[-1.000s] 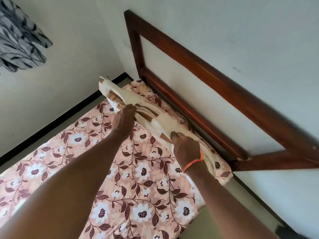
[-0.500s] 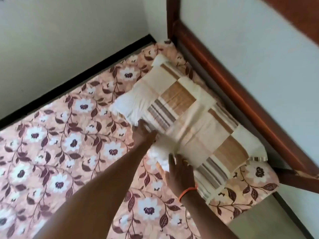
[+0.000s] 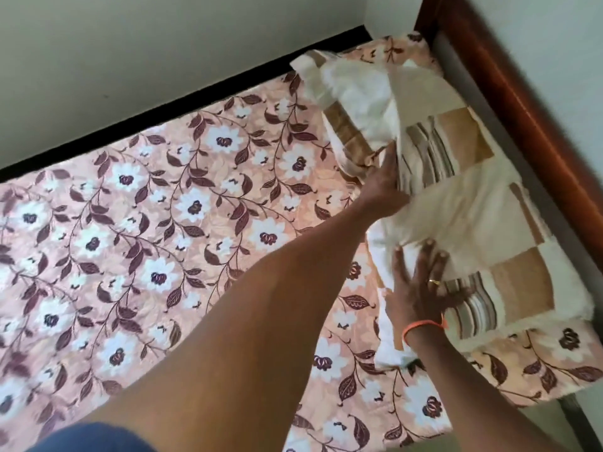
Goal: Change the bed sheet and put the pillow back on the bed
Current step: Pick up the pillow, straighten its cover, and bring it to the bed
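Since half a second ago the pillow [image 3: 463, 203] has settled flatter along the headboard [image 3: 509, 102], and both hands have shifted onto its near edge.

Filling most of the frame, the bed sheet [image 3: 156, 243], peach with white flowers and dark maroon leaves, lies spread over the bed from the left edge to the lower right corner. At the upper right the dark wooden headboard runs diagonally against the pale wall [image 3: 137, 60].

The pillow, cream with tan squares and brown stripes, lies on the sheet at right of centre, just beside the headboard; its upper end is rumpled and folded over.

The left hand [image 3: 383, 184], at centre right, lies on the pillow's near edge with straight fingers, holding nothing. The right hand [image 3: 421, 288], lower right, presses flat on the pillow with fingers spread, its grip open too. An orange band [image 3: 424, 326] circles the right wrist, and a ring [image 3: 434, 282] shows on one finger.
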`<state>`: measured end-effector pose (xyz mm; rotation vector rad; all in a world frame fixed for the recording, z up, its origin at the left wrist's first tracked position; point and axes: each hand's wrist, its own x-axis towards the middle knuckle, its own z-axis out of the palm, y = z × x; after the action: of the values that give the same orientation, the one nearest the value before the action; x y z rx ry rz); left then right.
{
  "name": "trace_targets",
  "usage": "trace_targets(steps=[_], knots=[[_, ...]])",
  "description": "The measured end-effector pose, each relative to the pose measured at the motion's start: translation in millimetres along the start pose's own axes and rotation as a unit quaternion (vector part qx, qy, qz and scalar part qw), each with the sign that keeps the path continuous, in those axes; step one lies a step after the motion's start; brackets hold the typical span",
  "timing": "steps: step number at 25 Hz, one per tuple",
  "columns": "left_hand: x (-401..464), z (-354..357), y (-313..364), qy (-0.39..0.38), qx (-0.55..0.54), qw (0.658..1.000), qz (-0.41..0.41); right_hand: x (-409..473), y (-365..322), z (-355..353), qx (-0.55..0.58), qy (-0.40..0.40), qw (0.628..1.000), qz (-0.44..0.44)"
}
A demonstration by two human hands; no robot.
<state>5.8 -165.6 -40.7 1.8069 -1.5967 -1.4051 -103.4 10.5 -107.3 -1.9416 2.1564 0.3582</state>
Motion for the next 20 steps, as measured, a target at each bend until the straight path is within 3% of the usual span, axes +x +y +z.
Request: trace_targets(steps=[2,4,9,14,18,20], knots=[[-29.1,-13.9,-42.1,-0.026,0.014,0.998,-0.047,-11.2,-12.1,0.2,-0.027,-0.029,0.999,-0.011],[-76.7,-29.9,-114.3,-0.056,0.100,0.990,-0.087,-32.9,-32.8,6.4,-0.054,-0.070,0.996,-0.028],[-253.9,-54.4,-297.3,-0.068,0.335,0.918,-0.202,-103.5,-123.1,47.9,0.040,-0.153,0.975,-0.158],[-384.3,-14.1,-396.4,0.002,0.390,0.915,-0.102,-172.1,-191.9,108.4,-0.023,-0.154,0.941,-0.300],[-469.5,51.5,-405.3,-0.060,0.370,0.927,0.005,-301.5,-158.8,150.2,-0.062,-0.223,0.929,-0.287],[-508.9,63.7,-402.9,-0.140,0.390,0.908,0.067,-354.2,-133.3,148.1,-0.074,-0.303,0.914,-0.260]])
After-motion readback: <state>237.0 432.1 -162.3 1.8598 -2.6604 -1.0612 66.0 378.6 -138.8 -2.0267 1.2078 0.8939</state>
